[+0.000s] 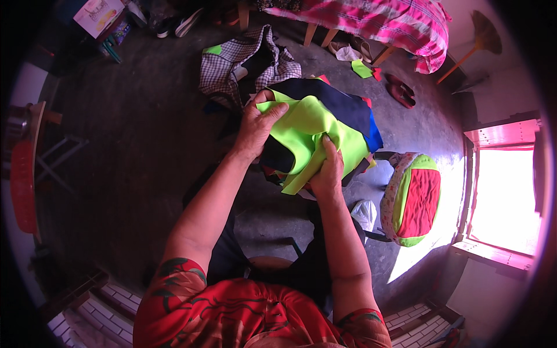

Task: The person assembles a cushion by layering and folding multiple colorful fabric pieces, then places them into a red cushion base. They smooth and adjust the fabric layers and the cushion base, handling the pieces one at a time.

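A lime-green piece of cloth (310,124) is stretched between my two hands in front of me. My left hand (256,126) pinches its upper left corner, thumb on top. Lower down, my right hand (328,168) grips the near part of the same cloth, the thumb lying along a fold. Beneath and behind it are dark navy fabric (339,104) and a bright blue piece (373,136), with red and yellow bits at the edges. What supports this heap is hidden by the cloth.
A checked garment (223,66) lies on the floor beyond my left hand. To the right sits a round cushion (420,200) in red and green, beside a white plastic bag (364,214). Shoes (400,91), a broom (484,37) and a pink-draped bed (377,23) are farther off.
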The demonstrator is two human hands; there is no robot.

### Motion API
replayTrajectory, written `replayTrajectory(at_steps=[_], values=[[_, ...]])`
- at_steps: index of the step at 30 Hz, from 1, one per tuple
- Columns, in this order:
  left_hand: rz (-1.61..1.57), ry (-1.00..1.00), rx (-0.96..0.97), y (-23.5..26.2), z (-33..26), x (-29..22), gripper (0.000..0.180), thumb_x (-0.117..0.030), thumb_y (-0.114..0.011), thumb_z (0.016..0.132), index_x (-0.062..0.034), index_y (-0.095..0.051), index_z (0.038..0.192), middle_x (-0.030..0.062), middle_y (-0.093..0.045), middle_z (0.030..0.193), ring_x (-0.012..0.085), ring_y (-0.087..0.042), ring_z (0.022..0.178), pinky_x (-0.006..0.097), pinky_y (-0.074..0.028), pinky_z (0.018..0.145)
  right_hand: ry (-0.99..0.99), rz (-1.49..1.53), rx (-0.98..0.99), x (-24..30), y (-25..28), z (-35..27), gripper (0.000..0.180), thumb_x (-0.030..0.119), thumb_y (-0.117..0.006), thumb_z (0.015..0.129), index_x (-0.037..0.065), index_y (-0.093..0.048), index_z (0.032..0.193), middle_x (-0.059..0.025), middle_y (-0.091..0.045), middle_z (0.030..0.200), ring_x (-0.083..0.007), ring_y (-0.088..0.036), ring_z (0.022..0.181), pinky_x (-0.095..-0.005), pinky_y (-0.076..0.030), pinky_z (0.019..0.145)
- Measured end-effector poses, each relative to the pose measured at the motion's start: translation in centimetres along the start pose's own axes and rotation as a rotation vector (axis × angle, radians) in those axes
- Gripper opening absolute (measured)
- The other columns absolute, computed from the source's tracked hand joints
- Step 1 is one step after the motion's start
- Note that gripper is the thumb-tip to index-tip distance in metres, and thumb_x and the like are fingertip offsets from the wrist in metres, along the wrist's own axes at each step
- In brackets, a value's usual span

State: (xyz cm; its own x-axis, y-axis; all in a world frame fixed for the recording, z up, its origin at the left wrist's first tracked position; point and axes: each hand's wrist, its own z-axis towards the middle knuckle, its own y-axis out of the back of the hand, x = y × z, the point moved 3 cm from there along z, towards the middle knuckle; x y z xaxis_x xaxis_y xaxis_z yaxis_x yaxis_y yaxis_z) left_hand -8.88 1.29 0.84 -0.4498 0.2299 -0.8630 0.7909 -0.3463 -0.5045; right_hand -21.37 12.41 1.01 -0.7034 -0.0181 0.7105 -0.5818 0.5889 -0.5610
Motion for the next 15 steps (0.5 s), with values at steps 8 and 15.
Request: replayTrajectory(at_steps=[8,15], values=[[0.052,-0.030,-0.105,0.6,0.3,-0.1,0.012,-0.009,-0.063,0.084,-0.0052,-0.056,0.095,0.0015,-0.062,0.083,0.0084,-0.058,0.072,0.024,-0.049,0.065,0.222,-0.081,-0.052,0.4,1.6,0.9,0.033,0.023,-0.057,0.088,0.006,-0.051,0.116,-0.0081,-0.056,0.107,-0.0199,-0.057,0.092,-0.0339,-0.046,0.082],[-0.002,-0.026,-0.174,1.3,0.4,-0.2,0.025,-0.007,-0.060,0.085,-0.0025,-0.057,0.110,0.0044,-0.062,0.094,0.0101,-0.059,0.081,0.026,-0.049,0.073,0.314,0.029,-0.204,1.7,2.8,1.5,0.021,0.024,-0.053,0.092,0.008,-0.055,0.106,-0.0094,-0.062,0.096,-0.0205,-0.058,0.086,-0.0348,-0.048,0.078]])
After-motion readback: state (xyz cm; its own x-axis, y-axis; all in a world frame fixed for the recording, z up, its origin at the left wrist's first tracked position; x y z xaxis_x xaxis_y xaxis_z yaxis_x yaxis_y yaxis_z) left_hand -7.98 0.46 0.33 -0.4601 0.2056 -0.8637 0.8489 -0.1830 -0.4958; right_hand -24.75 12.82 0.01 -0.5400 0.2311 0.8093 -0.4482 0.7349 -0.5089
